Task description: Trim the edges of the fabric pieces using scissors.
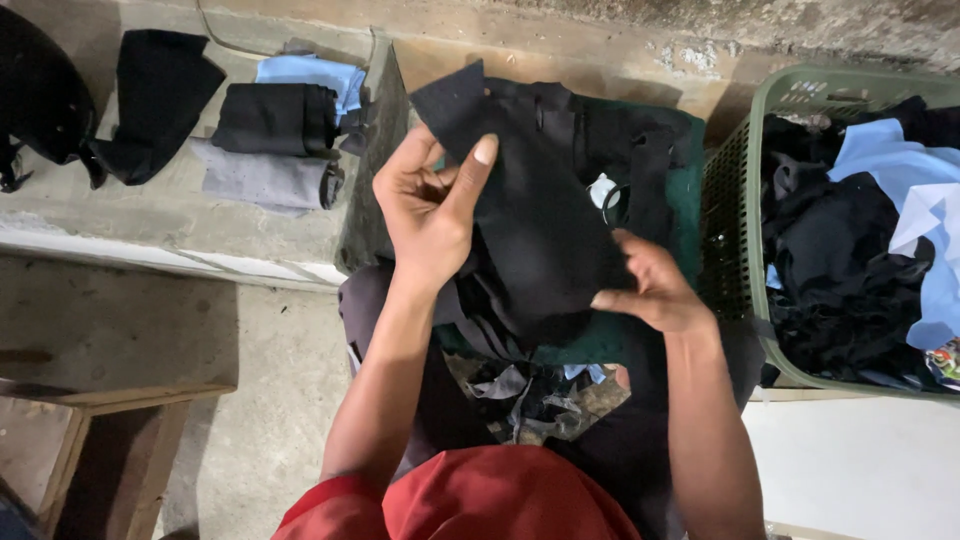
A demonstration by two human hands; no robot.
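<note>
You hold a black garment point(545, 230) in front of you, limp and creased, one corner sticking up at the top, over a dark green surface point(685, 190). Your left hand point(432, 205) has its fingers closed on the cloth's upper left edge, thumb raised. Your right hand point(650, 285) pinches the lower right edge with fingers drawn together. To your right, a green plastic basket point(735, 200) holds a heap of black and light blue clothes point(880, 230). On the concrete ledge point(170, 215) at left lie folded black, grey and blue pieces point(275, 140).
</note>
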